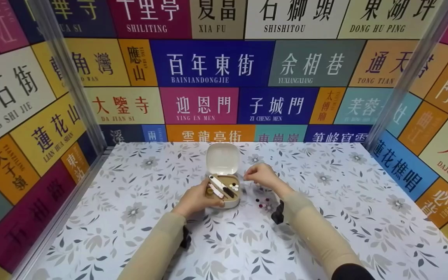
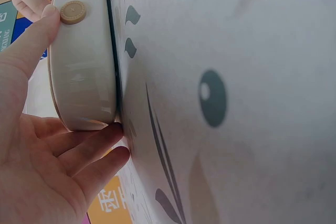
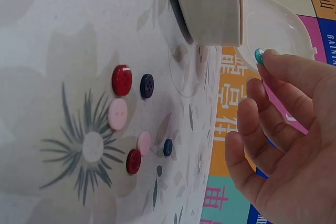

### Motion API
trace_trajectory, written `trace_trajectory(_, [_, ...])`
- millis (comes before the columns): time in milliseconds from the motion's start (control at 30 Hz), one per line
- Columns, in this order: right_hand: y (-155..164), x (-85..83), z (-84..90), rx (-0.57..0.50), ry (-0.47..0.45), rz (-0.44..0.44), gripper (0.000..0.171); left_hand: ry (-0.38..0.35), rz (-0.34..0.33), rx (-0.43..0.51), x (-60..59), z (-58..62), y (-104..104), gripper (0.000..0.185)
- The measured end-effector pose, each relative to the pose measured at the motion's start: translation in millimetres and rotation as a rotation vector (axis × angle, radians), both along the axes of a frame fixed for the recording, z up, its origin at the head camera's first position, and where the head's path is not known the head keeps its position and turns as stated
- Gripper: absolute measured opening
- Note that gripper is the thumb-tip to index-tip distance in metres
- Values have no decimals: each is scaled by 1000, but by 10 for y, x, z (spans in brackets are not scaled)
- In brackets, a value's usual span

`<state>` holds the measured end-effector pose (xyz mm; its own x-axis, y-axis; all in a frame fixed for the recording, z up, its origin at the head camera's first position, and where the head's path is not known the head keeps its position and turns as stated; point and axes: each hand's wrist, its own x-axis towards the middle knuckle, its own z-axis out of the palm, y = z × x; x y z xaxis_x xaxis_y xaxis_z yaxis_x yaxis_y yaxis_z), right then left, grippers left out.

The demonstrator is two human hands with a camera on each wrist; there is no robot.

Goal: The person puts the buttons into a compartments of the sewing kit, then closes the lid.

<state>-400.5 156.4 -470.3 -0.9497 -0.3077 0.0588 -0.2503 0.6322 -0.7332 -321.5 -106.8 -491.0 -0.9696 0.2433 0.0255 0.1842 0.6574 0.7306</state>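
Covering the whole work surface, a floral tablecloth (image 1: 325, 217) in grey and white is seen on the table, walled on three sides by panels of coloured place-name signs (image 1: 212, 64). Near the middle of the cloth a small cream sewing case (image 1: 224, 190) is set, its rounded lid (image 1: 223, 158) hinged open and standing upright at the far side. Inside the tray, white and dark tube-like pieces (image 1: 221, 186) are laid on a slant, and a few small buttons are lodged in the right-hand compartment; finer contents cannot be made out.

The case is steadied by the left hand (image 1: 197, 199), placed at its near left side. From the left wrist view, the thumb is pressed along the case wall beside a tan round knob (image 2: 72, 12), and the fingers (image 2: 84, 150) are curled under the near end where the case meets the cloth.

The right hand (image 1: 262, 175) is held just right of the case, raised a little above the cloth. From the right wrist view, a small teal button (image 3: 259, 55) is pinched at the fingertips, close to the open lid, with the remaining fingers loosely bent.

Just right of the case, between the two forearms, a scatter of loose buttons (image 1: 263, 203) is left on the cloth: two red (image 3: 122, 80), two pink (image 3: 117, 114), two dark blue (image 3: 147, 85).
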Motion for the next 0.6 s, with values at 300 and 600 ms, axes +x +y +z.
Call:
trace_trajectory(300, [-84,-10,-1,22,0,-13,7,-20,6,21,0,-7,-7,114])
trace_trajectory(600, [-169,-5,-14,20,-12,-35,13,-4,8,-11,8,12,-11,113])
